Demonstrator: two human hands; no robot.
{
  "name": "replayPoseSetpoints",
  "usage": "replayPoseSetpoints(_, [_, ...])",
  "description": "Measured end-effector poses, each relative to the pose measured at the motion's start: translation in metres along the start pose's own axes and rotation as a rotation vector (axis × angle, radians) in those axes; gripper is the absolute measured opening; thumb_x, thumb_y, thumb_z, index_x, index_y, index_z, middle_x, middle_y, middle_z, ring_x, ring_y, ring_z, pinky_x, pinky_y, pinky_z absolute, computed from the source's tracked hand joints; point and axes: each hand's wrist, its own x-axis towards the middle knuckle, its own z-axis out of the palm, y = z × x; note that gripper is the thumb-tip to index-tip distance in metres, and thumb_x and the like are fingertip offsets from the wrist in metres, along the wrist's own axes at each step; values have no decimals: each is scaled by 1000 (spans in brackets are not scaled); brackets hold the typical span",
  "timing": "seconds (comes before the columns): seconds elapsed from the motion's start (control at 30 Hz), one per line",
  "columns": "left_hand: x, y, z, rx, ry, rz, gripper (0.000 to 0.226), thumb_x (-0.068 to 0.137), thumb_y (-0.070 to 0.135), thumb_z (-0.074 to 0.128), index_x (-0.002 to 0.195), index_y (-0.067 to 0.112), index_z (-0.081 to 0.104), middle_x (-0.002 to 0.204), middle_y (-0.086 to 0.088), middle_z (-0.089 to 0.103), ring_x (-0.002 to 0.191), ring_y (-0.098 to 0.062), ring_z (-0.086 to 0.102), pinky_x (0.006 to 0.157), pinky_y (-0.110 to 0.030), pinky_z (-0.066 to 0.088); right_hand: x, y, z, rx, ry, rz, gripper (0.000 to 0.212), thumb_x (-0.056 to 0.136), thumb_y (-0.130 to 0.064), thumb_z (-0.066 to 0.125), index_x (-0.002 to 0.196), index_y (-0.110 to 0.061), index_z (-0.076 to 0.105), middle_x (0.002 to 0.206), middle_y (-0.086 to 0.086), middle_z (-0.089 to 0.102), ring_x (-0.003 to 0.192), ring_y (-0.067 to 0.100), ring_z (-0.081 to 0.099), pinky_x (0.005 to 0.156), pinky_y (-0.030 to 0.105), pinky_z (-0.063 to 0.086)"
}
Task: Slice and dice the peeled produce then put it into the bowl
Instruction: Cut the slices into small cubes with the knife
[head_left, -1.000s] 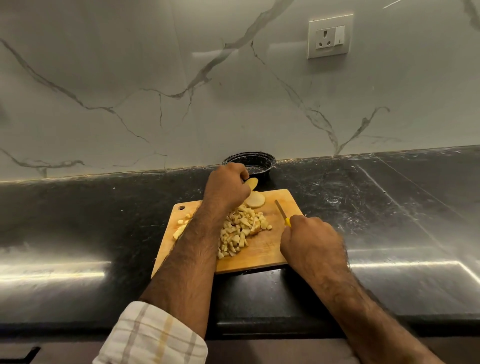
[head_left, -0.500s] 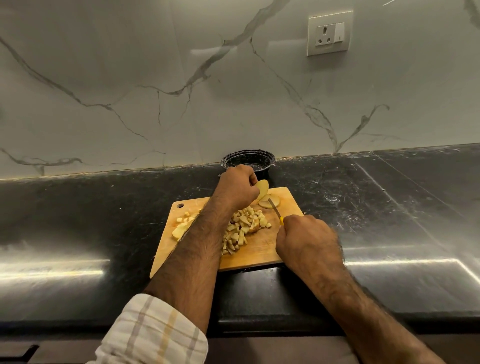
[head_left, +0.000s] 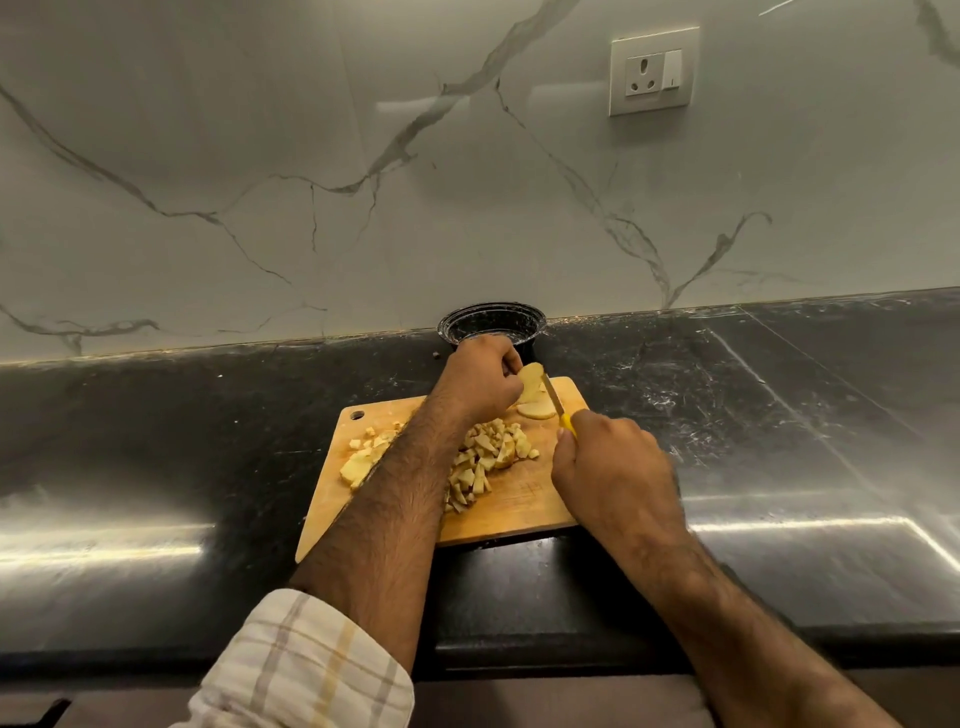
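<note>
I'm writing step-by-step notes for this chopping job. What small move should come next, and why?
Probably press the knife down through the potato piece. The left hand holds that piece on the cutting board, the right hand grips the yellow handle, and the blade sits against the piece's right edge.

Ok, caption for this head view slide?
Left hand steadies a potato piece while the knife slices it on the cutting board.

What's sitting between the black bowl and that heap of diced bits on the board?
In the head view, the left hand holding a potato piece, with a cut slice lying beside it.
</note>
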Motion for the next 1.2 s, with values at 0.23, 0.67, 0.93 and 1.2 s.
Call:
replayPoseSetpoints(0.23, [5,2,5,47,-26,-33,16,89,16,70,104,21,77,96,4,71,87,-10,67,80,-31,63,17,-15,0,-30,-181,78,20,97,-27,49,105,-17,64,104,7,65,87,25,54,73,35,46])
replayPoseSetpoints(0.67, [-3,-1,-32,354,-24,-58,6,89,27,77,92,28,72,94,5,69,87,-13,65,82,-40,62,16,-13,-5,-78,-223,30,22,100,-28,49,113,-18,63,111,6,65,90,24,54,77,38,48])
replayPoseSetpoints(0.93, [-7,25,-3,349,-222,101,31,94,40,76,124,33,73,138,7,64,128,-16,56,115,-49,43,11,3,-3,-67,-158,54,27,102,-34,46,109,-18,66,104,7,65,87,25,56,73,36,47])
replayPoseSetpoints(1.2, [-2,29,11,237,-282,56,19,93,27,80,110,21,82,110,4,78,99,-10,68,92,-35,61,14,-3,-9,-101,-242,8,16,99,-27,51,104,-20,63,85,-1,48,85,22,52,74,36,44])
